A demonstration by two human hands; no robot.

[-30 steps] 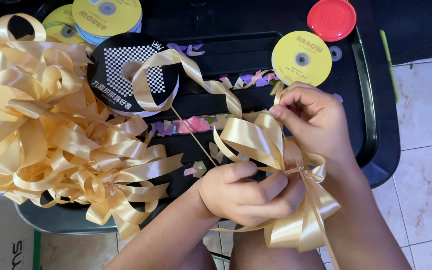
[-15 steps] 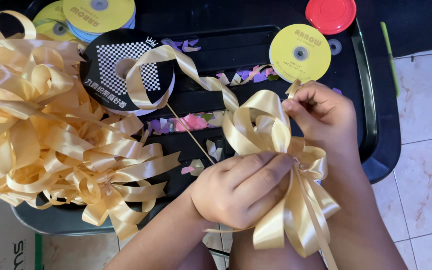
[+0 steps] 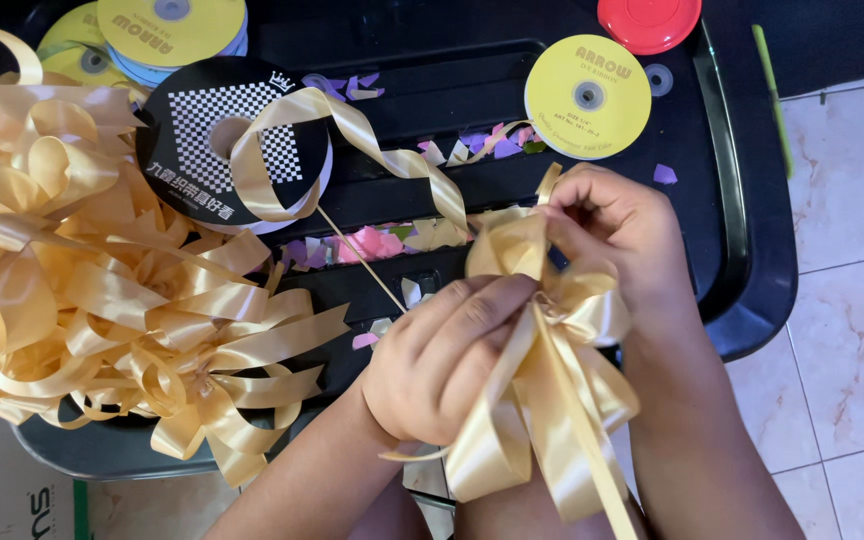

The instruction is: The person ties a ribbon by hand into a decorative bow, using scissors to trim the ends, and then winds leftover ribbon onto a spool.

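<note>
My left hand (image 3: 442, 365) is clamped on the gold ribbon bow (image 3: 542, 380) at its centre; my right hand (image 3: 617, 235) pinches an upper loop. Since the earlier frame, the bow's tails hang lower. Behind it, the black tray (image 3: 742, 250) carries finished bows (image 3: 102, 300) at its left edge and ribbon spools (image 3: 588, 97) at the far edge, above pale floor tiles (image 3: 852, 330).

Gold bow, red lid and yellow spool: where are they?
gold bow (image 3: 552, 400), head view, on its hanging loops.
red lid (image 3: 649, 20), head view, on its flat top.
yellow spool (image 3: 588, 96), head view, on its round face by the hub.
</note>
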